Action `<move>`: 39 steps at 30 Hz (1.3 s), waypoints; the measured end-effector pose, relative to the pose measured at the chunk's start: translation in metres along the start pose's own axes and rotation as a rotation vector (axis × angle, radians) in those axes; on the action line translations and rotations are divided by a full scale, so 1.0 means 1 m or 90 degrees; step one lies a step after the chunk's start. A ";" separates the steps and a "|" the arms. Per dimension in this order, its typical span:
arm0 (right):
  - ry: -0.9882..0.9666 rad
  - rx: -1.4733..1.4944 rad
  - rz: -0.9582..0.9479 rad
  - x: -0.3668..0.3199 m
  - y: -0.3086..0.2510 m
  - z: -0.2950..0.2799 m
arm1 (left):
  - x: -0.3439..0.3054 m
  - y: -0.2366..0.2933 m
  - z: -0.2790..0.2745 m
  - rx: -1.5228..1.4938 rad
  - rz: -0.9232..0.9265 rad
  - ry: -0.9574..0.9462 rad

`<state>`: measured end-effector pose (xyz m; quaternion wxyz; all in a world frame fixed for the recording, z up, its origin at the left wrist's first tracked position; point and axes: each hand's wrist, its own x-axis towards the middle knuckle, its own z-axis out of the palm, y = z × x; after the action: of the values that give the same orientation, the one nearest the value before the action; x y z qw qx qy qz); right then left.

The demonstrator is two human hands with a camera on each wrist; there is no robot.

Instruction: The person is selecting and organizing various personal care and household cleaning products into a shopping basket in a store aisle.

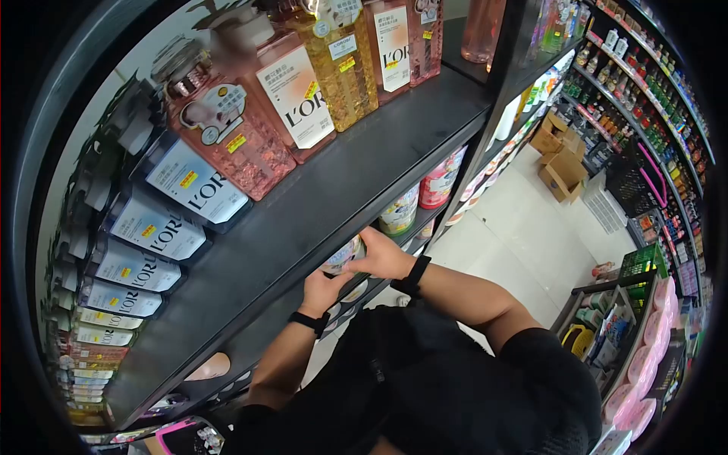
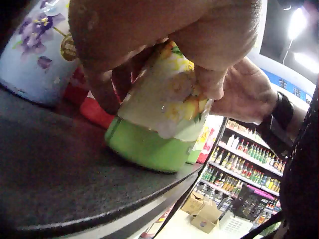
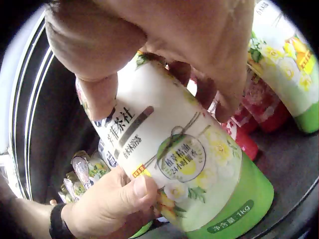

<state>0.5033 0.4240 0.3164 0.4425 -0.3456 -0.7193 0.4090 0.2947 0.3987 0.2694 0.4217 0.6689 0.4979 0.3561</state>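
Both my hands hold one body wash bottle [image 3: 174, 144], white with yellow flowers, a green base and a "1kg" mark. In the right wrist view it leans, and its top is hidden under my right hand [image 3: 154, 35], whose fingers come down round it. My left hand [image 3: 112, 201] grips it lower down, thumb across the label. Seen from the left wrist, the bottle's green base [image 2: 149, 149] is close over the dark shelf [image 2: 45, 159]. From the head, my left hand [image 1: 322, 292] and right hand [image 1: 383, 256] meet at the lower shelf's front, below the upper board.
Beside the held bottle stand a similar green-based bottle [image 3: 289, 64] and a blue one with purple flowers [image 2: 37, 55]. The upper shelf [image 1: 318, 189] carries pump bottles [image 1: 178, 182] just above my hands. Cardboard boxes [image 1: 561, 167] and a black basket [image 1: 633, 178] sit across the aisle.
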 end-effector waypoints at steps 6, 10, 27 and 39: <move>0.011 -0.080 0.061 -0.013 0.026 -0.005 | 0.015 -0.014 0.024 0.041 -0.008 0.057; -0.118 -0.054 0.151 -0.036 0.058 -0.021 | 0.014 -0.041 0.032 -0.007 -0.034 0.053; -0.265 0.003 0.426 -0.138 0.132 -0.091 | 0.018 -0.011 0.050 0.165 -0.287 0.046; -0.375 -0.167 0.499 -0.211 0.252 -0.048 | -0.099 -0.047 0.049 0.017 -0.205 0.388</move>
<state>0.6592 0.3639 0.0293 -0.0130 -0.5122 -0.6752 0.5306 0.2962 0.2994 0.2019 0.2957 0.4498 0.7048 0.4621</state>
